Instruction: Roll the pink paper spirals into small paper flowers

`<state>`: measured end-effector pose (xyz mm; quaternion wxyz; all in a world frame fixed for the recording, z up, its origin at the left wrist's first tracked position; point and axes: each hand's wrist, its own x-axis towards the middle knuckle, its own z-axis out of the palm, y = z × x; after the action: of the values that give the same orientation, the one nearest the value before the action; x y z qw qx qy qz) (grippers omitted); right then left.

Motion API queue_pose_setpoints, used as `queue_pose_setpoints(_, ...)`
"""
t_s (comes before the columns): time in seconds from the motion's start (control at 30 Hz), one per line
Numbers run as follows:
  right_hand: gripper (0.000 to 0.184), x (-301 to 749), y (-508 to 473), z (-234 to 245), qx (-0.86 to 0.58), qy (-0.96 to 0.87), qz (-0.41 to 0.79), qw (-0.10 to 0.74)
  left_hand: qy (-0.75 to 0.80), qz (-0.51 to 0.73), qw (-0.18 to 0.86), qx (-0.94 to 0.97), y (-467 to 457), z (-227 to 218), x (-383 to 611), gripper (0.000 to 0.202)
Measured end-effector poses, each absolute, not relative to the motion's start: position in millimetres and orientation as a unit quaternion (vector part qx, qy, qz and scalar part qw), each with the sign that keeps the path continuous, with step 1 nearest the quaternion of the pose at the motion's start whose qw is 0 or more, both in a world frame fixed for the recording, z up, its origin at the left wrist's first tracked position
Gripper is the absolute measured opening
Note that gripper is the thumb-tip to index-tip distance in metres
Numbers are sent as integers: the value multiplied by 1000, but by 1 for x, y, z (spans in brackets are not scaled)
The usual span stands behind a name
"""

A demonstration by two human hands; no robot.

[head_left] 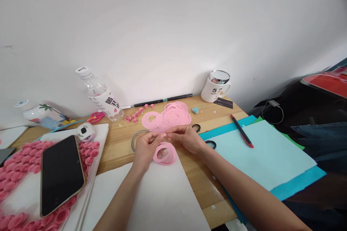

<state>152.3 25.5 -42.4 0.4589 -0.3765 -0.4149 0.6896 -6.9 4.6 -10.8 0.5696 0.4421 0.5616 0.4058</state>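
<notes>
pink spiral-cut paper strip (165, 153) at frame centre, dangling just above the white sheet (162, 195) so its coils hang free | left hand (145, 148) and right hand (184, 138) both pinch its upper end, fingertips meeting | stack of pink paper spirals (169, 117) just behind on the wooden tabletop (119, 140), within reach | finished pink paper rosettes (16, 169) at lower left around a black phone (61, 173)

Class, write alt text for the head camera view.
Two hands, left hand and right hand, pinch a pink paper spiral over a wooden desk. Behind lie pink paper spirals; a phone rests left.
</notes>
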Motion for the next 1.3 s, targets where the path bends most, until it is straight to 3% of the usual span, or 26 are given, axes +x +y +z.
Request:
queue_pose_setpoints(0.43, 28, 154, 27, -47, -383, -391, 694, 468, 573, 400, 565, 438, 4, -9, -6, 27)
queue_pose_setpoints(0.8, 19, 151, 24, -36, -390, -396, 686, 470, 563, 395, 571, 449, 3, -8, -6, 25)
queue_pose_setpoints(1.3, 25, 150, 25, -40, -392, -376, 704, 458, 557, 411, 586, 422, 3, -5, -5, 26)
